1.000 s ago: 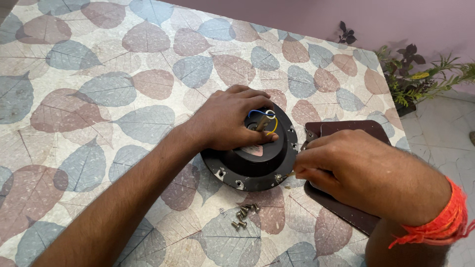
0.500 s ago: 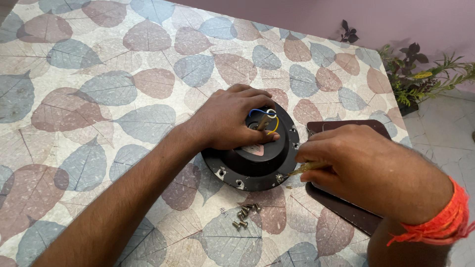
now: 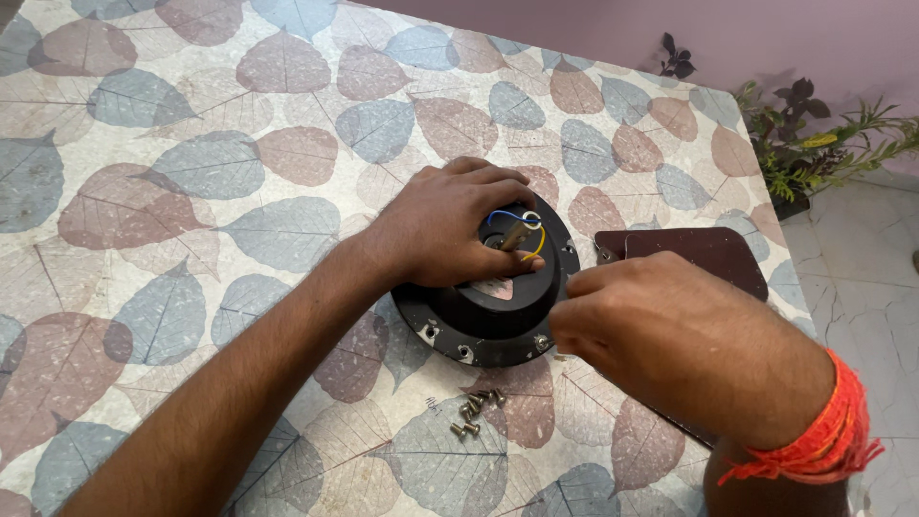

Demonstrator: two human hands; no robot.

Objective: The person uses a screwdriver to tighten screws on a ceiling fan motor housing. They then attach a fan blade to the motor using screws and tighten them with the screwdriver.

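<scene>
My left hand [image 3: 445,228] lies flat over the top of the motor [image 3: 488,302], palm down, fingers spread and pressing rather than gripping; the fingertips end just short of the shaft [image 3: 514,236] and the blue and yellow wires [image 3: 517,222] that loop out beside it. The motor sits on the table [image 3: 191,144], its flange rim showing below my left thumb.

My right hand [image 3: 661,330] is bunched at the motor's near-right edge, fingers curled tight together with the tips touching the flange beside a screw [image 3: 542,341]. I think they are pinching a thin tool, but from here the knuckles cover whatever is inside, so I cannot tell what they hold.

Just under my right wrist and reaching past the knuckles lies a brown plate [image 3: 699,251]. Near the heel side of both hands, well below the flange, a small heap of loose screws [image 3: 476,410] rests on the table. A plant [image 3: 814,144] stands far beyond the fingertips, off the table corner.

To do this well I would keep the left palm bearing straight down so the housing cannot spin, and hold the right fingers square over the screw head, turning with small wrist moves instead of the whole arm. The left fingers should stay off the wires.
</scene>
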